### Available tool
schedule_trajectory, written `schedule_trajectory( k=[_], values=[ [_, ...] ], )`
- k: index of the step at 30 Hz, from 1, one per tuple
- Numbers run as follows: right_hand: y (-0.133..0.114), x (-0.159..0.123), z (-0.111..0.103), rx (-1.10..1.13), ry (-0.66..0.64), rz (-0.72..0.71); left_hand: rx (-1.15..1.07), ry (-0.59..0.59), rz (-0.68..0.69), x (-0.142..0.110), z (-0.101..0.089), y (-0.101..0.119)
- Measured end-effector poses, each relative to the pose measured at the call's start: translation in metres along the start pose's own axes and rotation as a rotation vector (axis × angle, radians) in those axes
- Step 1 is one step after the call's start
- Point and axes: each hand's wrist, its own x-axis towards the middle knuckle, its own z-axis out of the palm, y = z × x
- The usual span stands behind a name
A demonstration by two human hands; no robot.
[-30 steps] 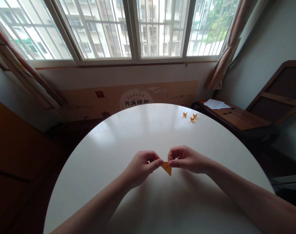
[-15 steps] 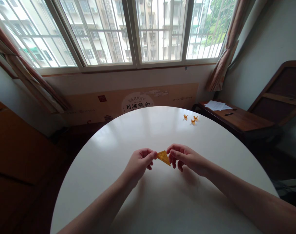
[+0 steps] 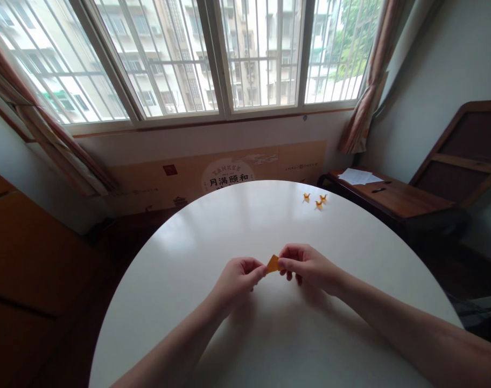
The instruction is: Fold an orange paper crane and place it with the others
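Hands: two, both bare; your left hand (image 3: pixel 238 277) came in from 7 o'clock and your right hand (image 3: pixel 308 265) from 4 o'clock.
Left grip: thumb and forefinger pinched the lower left corner of the paper.
Right grip: thumb and forefinger pinched its right side, the other fingers curled loosely below.
Folded paper (image 3: pixel 273 263): one piece, yellow-orange, flat and roughly triangular, held between your hands above the table's middle.
Small figures (image 3: pixel 318 205): three, orange, folded with pointed tips, grouped at 1 o'clock on the tabletop.
Table (image 3: pixel 160 269): one, white, smooth and glossy, with a rounded edge.
Wooden bench (image 3: pixel 415 199): one, brown, at 2 o'clock beyond the table, bearing white sheets (image 3: pixel 356 176).
Curtains (image 3: pixel 364 116): two, patterned fabric, at 10 and 1 o'clock.
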Motion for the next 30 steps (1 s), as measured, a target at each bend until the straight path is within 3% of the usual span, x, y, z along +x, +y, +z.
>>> schedule_trajectory(
  k=[4, 12, 22, 30],
  values=[
    [-0.003, -0.002, 0.001, -0.051, -0.023, 0.034, 0.107, -0.022, 0.080, 0.001, 0.001, -0.004],
    [-0.003, -0.006, 0.004, -0.095, -0.099, -0.034, 0.028, -0.039, 0.091, 0.000, 0.002, -0.001],
    [0.000, -0.003, 0.004, 0.034, 0.029, -0.125, -0.501, 0.003, -0.156, -0.005, -0.003, 0.009],
    [-0.001, -0.010, 0.010, -0.160, 0.044, -0.348, -0.678, -0.265, -0.300, -0.010, 0.006, 0.007]
  ],
)
